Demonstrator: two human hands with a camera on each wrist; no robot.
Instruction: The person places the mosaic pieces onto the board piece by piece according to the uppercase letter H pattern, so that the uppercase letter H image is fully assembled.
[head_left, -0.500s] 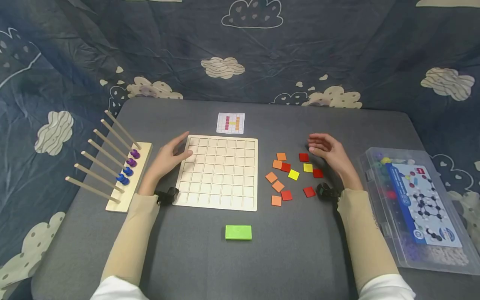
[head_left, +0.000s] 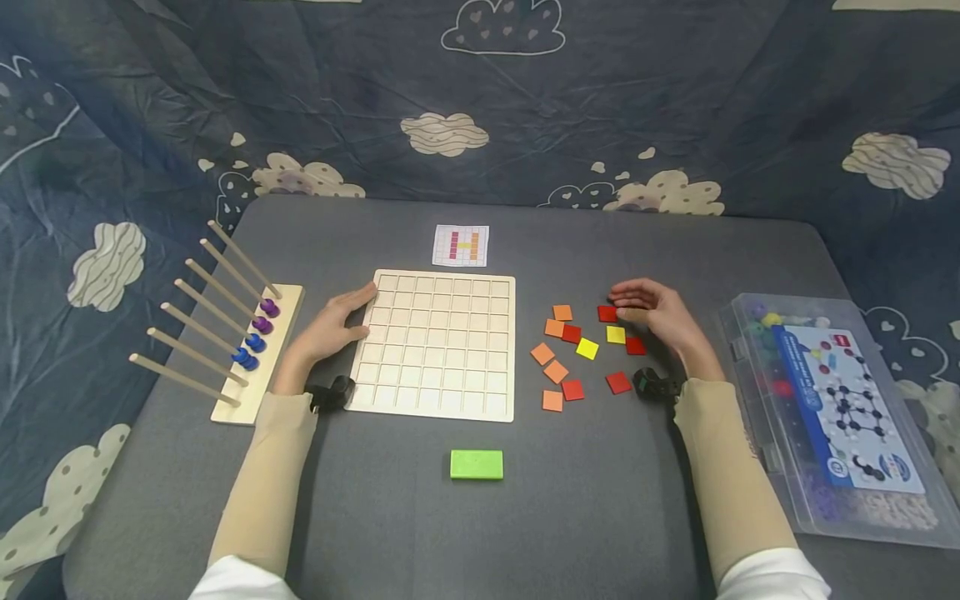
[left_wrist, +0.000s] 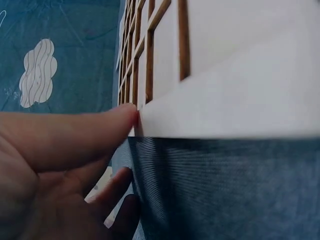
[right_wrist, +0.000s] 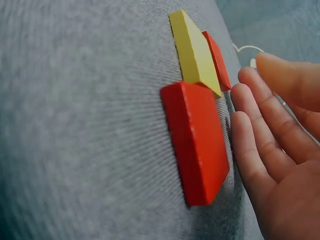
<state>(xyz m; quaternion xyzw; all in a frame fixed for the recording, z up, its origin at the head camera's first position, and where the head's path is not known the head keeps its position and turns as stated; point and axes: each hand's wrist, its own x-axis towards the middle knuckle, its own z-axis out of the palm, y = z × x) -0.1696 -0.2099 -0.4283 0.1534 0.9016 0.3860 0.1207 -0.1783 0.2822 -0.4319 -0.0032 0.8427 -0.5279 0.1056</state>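
A wooden grid board (head_left: 441,350) lies flat in the middle of the table, its square cells bare. My left hand (head_left: 327,329) is at the board's left edge, fingers extended; in the left wrist view the thumb (left_wrist: 95,132) reaches the edge. To the right of the board, orange, red and yellow square tiles lie scattered. Over the upper tiles is my right hand (head_left: 660,317), fingers loosely bent and holding nothing. Its fingertips are close to a red tile (head_left: 607,313); a yellow tile (right_wrist: 195,55) and another red tile (right_wrist: 197,145) show in the right wrist view.
A small card (head_left: 461,246) with a coloured H pattern lies behind the board. A green block (head_left: 477,465) sits in front. On the left stands a peg rack (head_left: 279,342) with blue and purple pieces; a clear plastic case (head_left: 847,408) lies on the right.
My left hand has drawn back slightly to the left, its thumb no longer over the board. The right hand has come down a little toward the upper red tile.
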